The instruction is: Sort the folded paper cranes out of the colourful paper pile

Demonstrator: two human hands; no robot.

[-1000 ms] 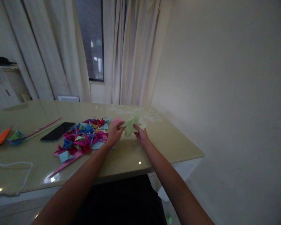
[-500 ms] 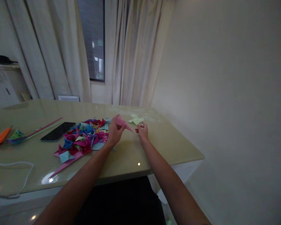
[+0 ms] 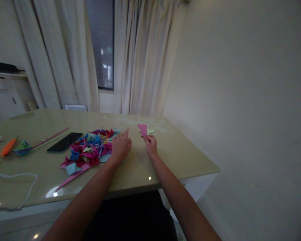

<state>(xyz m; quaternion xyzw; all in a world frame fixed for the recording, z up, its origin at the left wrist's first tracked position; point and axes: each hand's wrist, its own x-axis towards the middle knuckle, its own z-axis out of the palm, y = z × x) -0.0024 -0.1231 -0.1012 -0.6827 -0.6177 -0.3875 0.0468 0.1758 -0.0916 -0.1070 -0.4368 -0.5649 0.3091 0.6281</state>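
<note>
My right hand (image 3: 151, 145) pinches the lower narrow end of a pink folded paper (image 3: 142, 129), which stands up above the fingertips. Behind it on the tabletop lies a pale green folded paper (image 3: 150, 131), partly covered by the pink one. My left hand (image 3: 121, 146) holds nothing that I can see; its index finger points forward while the other fingers are loosely bent. It hovers at the right side of a heap of colourful folded papers (image 3: 90, 149), hiding part of that heap.
Left of the heap lies a black phone (image 3: 65, 142). Farther left are thin pink and green sticks (image 3: 50, 138), an orange tool (image 3: 9, 146) and a white cable (image 3: 17, 174). The glossy table (image 3: 185, 154) ends near a wall on the right.
The pink folded paper has passed from my left hand to my right and now points upward. My left hand has let go, with its index finger stretched out.
</note>
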